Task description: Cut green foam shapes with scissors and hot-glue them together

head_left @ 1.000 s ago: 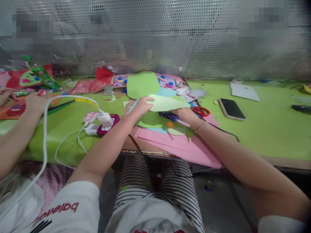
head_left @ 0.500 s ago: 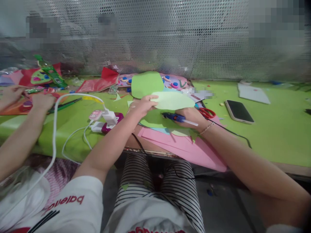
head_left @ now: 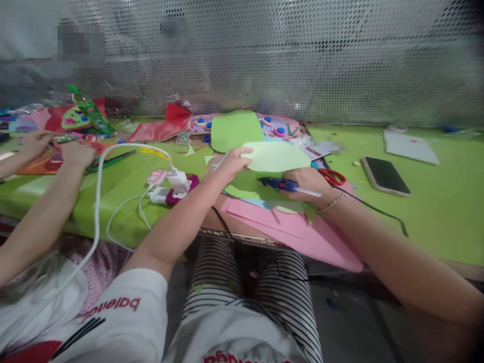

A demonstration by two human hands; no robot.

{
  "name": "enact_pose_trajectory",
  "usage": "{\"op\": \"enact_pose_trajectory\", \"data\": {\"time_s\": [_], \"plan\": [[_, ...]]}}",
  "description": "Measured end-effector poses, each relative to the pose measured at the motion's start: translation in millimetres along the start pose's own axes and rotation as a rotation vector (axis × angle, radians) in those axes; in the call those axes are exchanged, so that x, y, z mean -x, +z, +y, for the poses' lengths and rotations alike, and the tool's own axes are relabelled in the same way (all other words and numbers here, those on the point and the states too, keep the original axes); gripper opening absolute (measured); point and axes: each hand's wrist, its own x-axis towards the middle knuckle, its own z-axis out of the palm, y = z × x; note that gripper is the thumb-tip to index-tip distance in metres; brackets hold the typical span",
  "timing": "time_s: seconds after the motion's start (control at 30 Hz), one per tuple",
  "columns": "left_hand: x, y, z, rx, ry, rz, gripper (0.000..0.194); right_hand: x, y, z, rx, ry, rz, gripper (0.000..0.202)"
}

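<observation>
Between its thumb and fingers, my left hand [head_left: 239, 160] pinches the left end of a pale green oval sheet of paper [head_left: 282, 156]. My right hand [head_left: 304, 180] is wrapped round a blue hot glue gun [head_left: 278, 184], whose dark nozzle points left and whose clear glue stick juts out to the right. The gun hovers over or near a brighter green sheet [head_left: 247, 187]; whether it touches cannot be seen. Another bright green cut-out [head_left: 236, 132] lies beyond my left hand. Pink sheets [head_left: 298, 232] are spread beneath, toward the table edge.
Red-handled scissors [head_left: 333, 176] lie right of my right hand, with a phone [head_left: 385, 175] farther right. A purple power strip [head_left: 183, 189] with white chargers and a looping cable sits left. A co-worker's hands [head_left: 77, 154] work at the far left near a green bottle [head_left: 91, 111].
The whole scene sits slightly farther right in view, as the camera has turned a little left. Both hands keep their hold on the pale green paper and the glue gun.
</observation>
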Motion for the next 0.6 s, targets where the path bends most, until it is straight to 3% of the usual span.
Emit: {"op": "enact_pose_trajectory", "data": {"time_s": [0.3,0.6], "plan": [[13.2,-3.9,17.7,-0.351,0.108,0.164,0.061,-3.2,6.1,3.4,0.02,-0.025,0.032,0.025],[10.6,-4.6,19.2,-0.372,0.251,0.205,0.06,-1.8,5.0,2.4,0.006,-0.03,0.011,0.025]]}}
